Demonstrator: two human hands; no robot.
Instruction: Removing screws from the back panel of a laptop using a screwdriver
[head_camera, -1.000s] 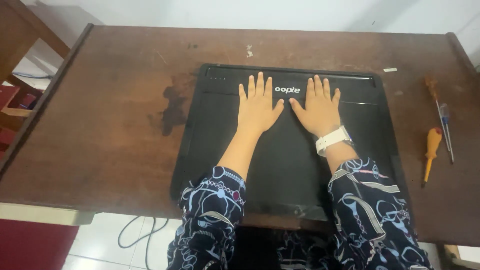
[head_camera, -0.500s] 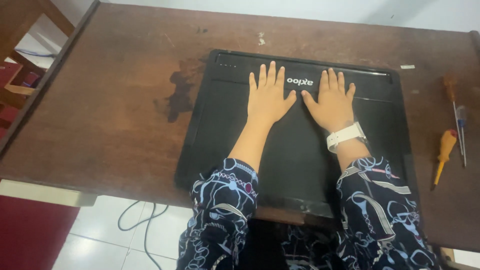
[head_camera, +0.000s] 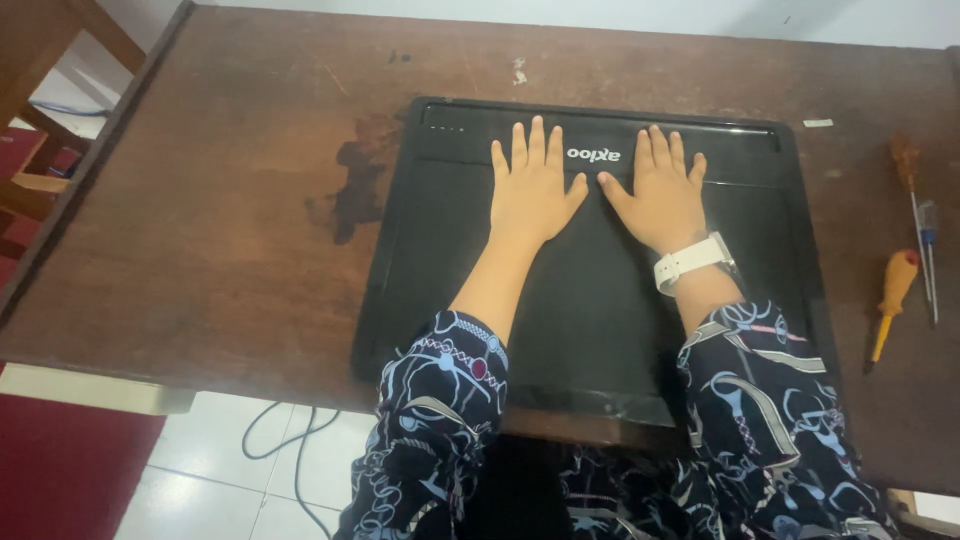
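On the worktop (head_camera: 200, 240) a dark stain (head_camera: 352, 185) lay at about nine o'clock from the closed black laptop (head_camera: 590, 300), which sat flat with its near edge jutting slightly over the worktop's front. The left hand (head_camera: 532, 190) rested palm down on the lid, fingers spread and straight, gripping nothing. Just beside it, thumbs nearly meeting, the right hand (head_camera: 660, 195) lay the same way, flat and open, a white watch (head_camera: 690, 262) on its wrist. At three o'clock from the laptop, well apart from either hand, lay two slim screwdrivers (head_camera: 920, 240) and an orange-handled one (head_camera: 892, 300), none of them touched.

By my reckoning nothing had been started: the lid was shut, no screw out, the tools unused, so all the work was left.

Against half a second before, both hands kept the same spot on the lid; only the view had drifted slightly, the laptop sitting a little lower in it.
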